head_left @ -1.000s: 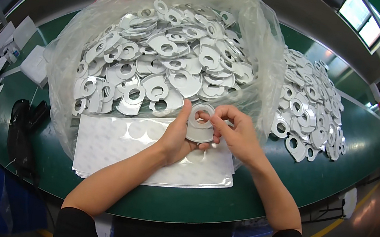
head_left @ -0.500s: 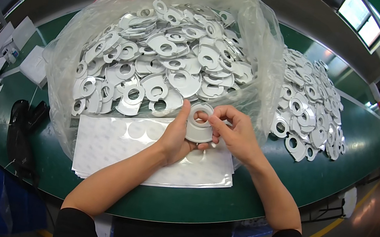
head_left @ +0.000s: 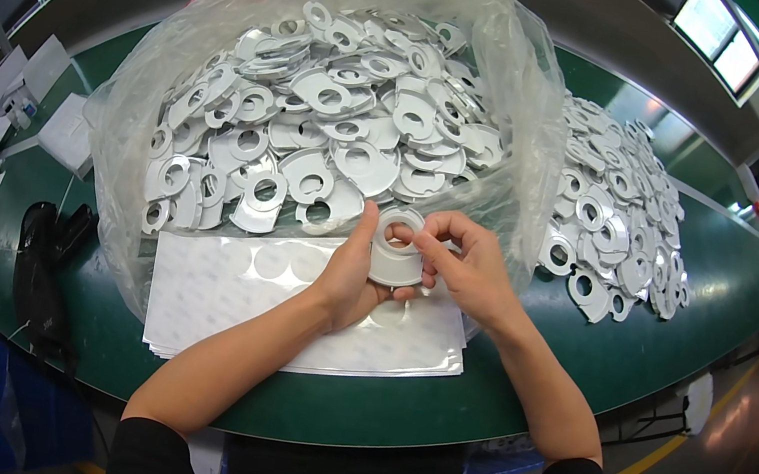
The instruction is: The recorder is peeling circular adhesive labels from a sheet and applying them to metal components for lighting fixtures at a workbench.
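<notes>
Between my hands is a flat grey-white plastic part [head_left: 393, 269] with a round ring-edged hole near its upper end. My left hand [head_left: 350, 278] grips it from the left and below, thumb along its side and fingertips showing behind it. At its right edge, my right hand [head_left: 468, 265] pinches close to the hole's rim, with finger and thumb bent together. Whether a thin piece lies under that pinch is too small to make out. Beneath the hands lies a stack of white sticker sheets [head_left: 217, 295] with round outlines.
Behind the sheets, a large clear plastic bag [head_left: 127, 142] holds a heap of similar parts [head_left: 324, 90]. Another pile of parts [head_left: 606, 216] lies to the right on the green table [head_left: 513, 403]. A black object [head_left: 42, 279] sits at the left, near white boxes [head_left: 70, 132].
Almost nothing differs. The plastic part and both hands keep the same grip, with the view shifted very slightly.
</notes>
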`<state>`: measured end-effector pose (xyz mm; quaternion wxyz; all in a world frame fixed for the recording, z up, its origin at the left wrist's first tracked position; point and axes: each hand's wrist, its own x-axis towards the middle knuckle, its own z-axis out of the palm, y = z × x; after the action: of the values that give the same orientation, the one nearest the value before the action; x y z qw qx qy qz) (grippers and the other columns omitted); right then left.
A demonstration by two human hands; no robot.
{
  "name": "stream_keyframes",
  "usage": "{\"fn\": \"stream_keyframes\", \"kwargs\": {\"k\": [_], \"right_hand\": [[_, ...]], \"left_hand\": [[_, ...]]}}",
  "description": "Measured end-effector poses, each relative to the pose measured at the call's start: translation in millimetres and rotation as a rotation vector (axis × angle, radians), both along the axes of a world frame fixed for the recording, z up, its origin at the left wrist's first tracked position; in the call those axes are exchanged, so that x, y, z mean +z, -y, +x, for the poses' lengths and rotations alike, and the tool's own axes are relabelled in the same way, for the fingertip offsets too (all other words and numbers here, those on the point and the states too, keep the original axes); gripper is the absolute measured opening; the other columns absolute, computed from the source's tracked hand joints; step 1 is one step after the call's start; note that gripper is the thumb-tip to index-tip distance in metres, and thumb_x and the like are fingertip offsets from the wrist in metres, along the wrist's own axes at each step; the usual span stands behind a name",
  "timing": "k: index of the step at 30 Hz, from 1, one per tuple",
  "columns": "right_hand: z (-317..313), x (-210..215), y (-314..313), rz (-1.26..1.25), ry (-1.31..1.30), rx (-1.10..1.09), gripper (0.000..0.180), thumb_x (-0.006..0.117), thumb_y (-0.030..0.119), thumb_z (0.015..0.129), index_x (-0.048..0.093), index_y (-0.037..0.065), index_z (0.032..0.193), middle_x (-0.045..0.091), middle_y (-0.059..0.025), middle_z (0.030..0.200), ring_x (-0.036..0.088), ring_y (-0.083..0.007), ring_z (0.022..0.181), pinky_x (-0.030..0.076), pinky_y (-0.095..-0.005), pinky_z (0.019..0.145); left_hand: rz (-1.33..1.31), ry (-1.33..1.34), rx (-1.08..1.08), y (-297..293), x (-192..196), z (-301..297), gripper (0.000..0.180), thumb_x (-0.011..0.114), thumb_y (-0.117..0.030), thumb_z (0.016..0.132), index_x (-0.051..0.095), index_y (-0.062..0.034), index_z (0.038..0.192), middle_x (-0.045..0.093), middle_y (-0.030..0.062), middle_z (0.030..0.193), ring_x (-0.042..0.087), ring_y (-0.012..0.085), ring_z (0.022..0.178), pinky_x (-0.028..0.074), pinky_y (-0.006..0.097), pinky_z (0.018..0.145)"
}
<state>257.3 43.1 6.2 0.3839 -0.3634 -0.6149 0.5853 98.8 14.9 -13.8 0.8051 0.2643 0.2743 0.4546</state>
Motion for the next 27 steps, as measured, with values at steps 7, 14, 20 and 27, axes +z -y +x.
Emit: {"fn": "stream_keyframes", "kwargs": {"k": [7,14,20,27], "right_hand": [[-0.4,0.6,0.1,0.004,0.013,-0.002,0.020,0.064,0.017,0.086,0.056,-0.001,0.088,0.058,-0.0020,0.076,0.051,-0.0044,0.056,0.043,-0.0195,0.052],[-0.7,-0.4,0.6,0.032,0.040,-0.011,0.018,0.063,0.016,0.086,0.056,-0.001,0.088,0.058,-0.0015,0.078,0.051,-0.0045,0.056,0.043,-0.0197,0.053],[-2.7,3.2,3.4,0.071,0.092,-0.037,0.015,0.062,0.013,0.086,0.057,-0.001,0.084,0.052,-0.0039,0.090,0.052,-0.0062,0.058,0.045,-0.0206,0.054],[-2.5,0.7,2.2,0.103,0.054,-0.026,0.015,0.061,0.011,0.085,0.057,-0.002,0.083,0.050,-0.0054,0.093,0.054,-0.0076,0.057,0.046,-0.0209,0.054]], "left_hand": [[-0.004,-0.007,-0.003,-0.1,0.0,-0.3,0.069,0.011,-0.061,0.093,0.052,-0.0071,0.103,0.057,0.0092,0.085,0.057,0.0184,0.078,0.043,0.027,0.059],[-0.001,0.004,-0.003,-0.2,-1.9,-0.4,0.069,0.011,-0.062,0.093,0.052,-0.0075,0.104,0.058,0.0085,0.087,0.058,0.0172,0.079,0.042,0.026,0.058],[-0.006,-0.007,0.007,0.2,-1.6,0.0,0.070,0.011,-0.063,0.092,0.052,-0.0079,0.104,0.058,0.0081,0.089,0.058,0.0164,0.079,0.042,0.025,0.058],[0.069,-0.108,0.012,1.5,-0.1,-1.2,0.032,0.037,-0.038,0.096,0.051,-0.0098,0.100,0.059,0.0054,0.087,0.058,0.0143,0.080,0.042,0.025,0.059]]}}
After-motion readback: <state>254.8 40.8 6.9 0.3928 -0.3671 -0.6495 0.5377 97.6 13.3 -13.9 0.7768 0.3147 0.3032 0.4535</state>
